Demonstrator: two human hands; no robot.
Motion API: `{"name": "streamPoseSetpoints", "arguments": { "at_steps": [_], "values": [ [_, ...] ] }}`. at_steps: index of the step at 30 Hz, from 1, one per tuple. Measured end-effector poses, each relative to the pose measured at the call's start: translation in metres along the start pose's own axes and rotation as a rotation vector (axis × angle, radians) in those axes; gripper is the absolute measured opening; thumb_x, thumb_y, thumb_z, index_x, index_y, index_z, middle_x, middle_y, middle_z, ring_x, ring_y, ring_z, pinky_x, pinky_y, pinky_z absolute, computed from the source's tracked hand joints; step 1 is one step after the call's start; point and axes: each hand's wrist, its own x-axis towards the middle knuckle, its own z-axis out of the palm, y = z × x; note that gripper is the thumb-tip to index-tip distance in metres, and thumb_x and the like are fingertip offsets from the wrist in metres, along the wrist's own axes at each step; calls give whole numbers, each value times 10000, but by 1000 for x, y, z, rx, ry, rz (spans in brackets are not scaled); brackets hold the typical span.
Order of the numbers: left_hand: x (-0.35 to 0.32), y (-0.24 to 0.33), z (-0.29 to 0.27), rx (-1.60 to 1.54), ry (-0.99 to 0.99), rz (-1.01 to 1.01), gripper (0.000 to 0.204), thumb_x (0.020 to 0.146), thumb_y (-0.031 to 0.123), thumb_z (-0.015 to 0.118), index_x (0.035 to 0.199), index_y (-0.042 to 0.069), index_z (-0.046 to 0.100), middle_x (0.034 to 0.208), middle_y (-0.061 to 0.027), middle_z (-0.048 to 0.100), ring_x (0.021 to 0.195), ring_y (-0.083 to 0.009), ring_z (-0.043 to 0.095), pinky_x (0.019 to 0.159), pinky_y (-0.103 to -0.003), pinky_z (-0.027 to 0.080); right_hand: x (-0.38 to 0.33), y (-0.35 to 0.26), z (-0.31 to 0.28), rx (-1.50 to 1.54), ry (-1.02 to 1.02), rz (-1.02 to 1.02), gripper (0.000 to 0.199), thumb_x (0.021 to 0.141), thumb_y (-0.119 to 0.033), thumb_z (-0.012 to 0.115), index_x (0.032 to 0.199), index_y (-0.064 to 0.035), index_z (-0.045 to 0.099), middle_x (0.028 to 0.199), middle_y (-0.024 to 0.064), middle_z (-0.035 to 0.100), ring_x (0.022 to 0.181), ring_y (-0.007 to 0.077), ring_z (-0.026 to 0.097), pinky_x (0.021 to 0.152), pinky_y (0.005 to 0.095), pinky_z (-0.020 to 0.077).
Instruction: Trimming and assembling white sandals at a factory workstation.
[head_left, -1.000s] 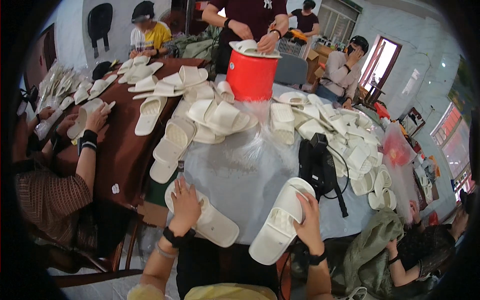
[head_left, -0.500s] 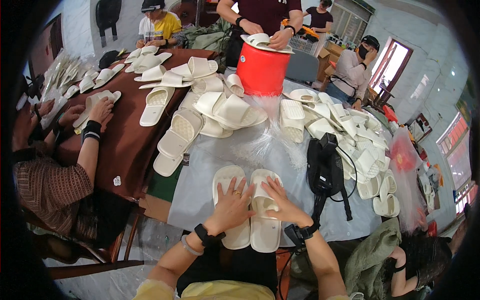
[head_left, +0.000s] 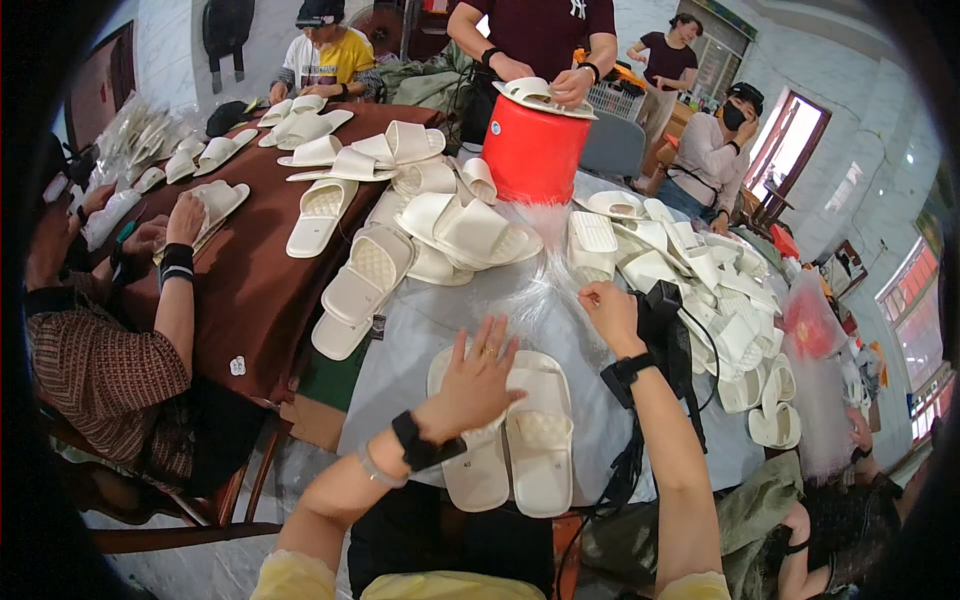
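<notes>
Two cream slide slippers lie side by side at the near table edge, soles down, toe ends toward me. My left hand (head_left: pixel 468 385) is spread over the left slipper (head_left: pixel 478 475), fingers stretched forward, hiding much of its strap. The right slipper (head_left: pixel 542 470) shows almost whole, with no hand on it. Farther off, my right hand (head_left: pixel 610 315) is at the edge of a fan of thin clear plastic strands (head_left: pixel 548 270), its fingers curled together. Anything between those fingertips is too fine to make out.
A red bucket (head_left: pixel 535 155) stands at the back, where a person's hands handle another slipper. Slipper piles lie left (head_left: pixel 460 225) and right (head_left: pixel 700 270). A black strapped device with a cable (head_left: pixel 660 310) sits beside my right forearm. Another person works at the brown-covered table (head_left: pixel 255 270).
My right hand has left the right slipper and moved forward to the plastic strands, its fingers closing. My left hand has shifted slightly forward and stays over the left slipper.
</notes>
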Motion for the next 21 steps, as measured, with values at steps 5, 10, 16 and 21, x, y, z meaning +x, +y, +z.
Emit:
{"name": "streamPoseSetpoints", "arguments": {
  "at_steps": [5,10,16,21],
  "values": [
    [53,-56,41,72,-72,-252,709,750,354,615,1287,-9,327,1366,-234,234,1254,-361,264,964,-461,295,25,18,48,-351,56,-124,95,701,-169,606,782,-140,645,803,58,596,831,212,562,732,387,375],
    [86,-65,62,-101,-377,-208,766,799,395,550,1327,-40,205,1389,-232,184,1288,-361,190,1013,-466,229,49,14,79,-216,134,-242,144,709,-187,617,842,-152,657,861,36,617,875,208,560,738,367,400],
    [129,-86,95,-153,-332,-119,813,811,457,499,1346,-36,138,1404,-225,135,1311,-363,100,1041,-475,156,73,21,113,-436,-13,-264,122,735,-134,534,818,-120,623,828,44,601,829,226,568,709,361,428],
    [133,-78,94,-111,-337,-82,885,799,446,520,1355,-28,20,1413,-242,39,1315,-374,42,1051,-475,75,63,16,92,-317,73,-363,152,706,-95,522,839,-100,596,792,68,575,762,243,571,647,368,447]
  ]
}}
